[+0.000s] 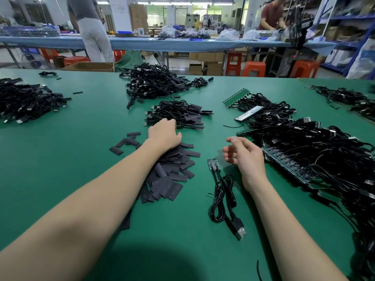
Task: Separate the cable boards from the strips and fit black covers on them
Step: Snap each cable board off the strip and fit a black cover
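Left hand (164, 133) reaches far over the covers (172, 171), fingers down at the near edge of the covered cables (178, 114); whether it grips anything I cannot tell. Right hand (242, 154) hovers with fingers loosely curled, holding nothing, just right of two separated boards (213, 165) whose cables lie coiled on the mat (81, 118), not yet covered. Right of that hand, strips (288, 165) with many cables attached wait in a large tangle. Judging by the piles, some are done, yet much remains.
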